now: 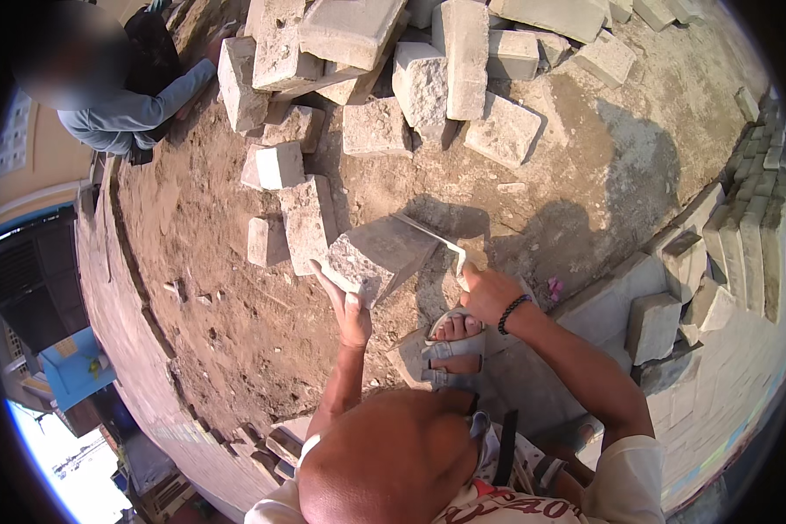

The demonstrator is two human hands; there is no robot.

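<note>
A grey concrete block with a rough broken end is tilted in front of me. My left hand grips its near left end from below, thumb against the rough face. In my right hand is a trowel with a bent metal neck. Its thin blade appears nearly edge-on along the block's far right edge; whether it touches the block I cannot tell. The handle is mostly hidden by my fingers. Beyond the held block, a longer block and a small one rest on the soil.
A heap of concrete blocks lies ahead. At the far left a person in a blue-grey sleeve reaches to it. Stacked pavers and loose blocks stand at right. My sandalled foot is just below the held block.
</note>
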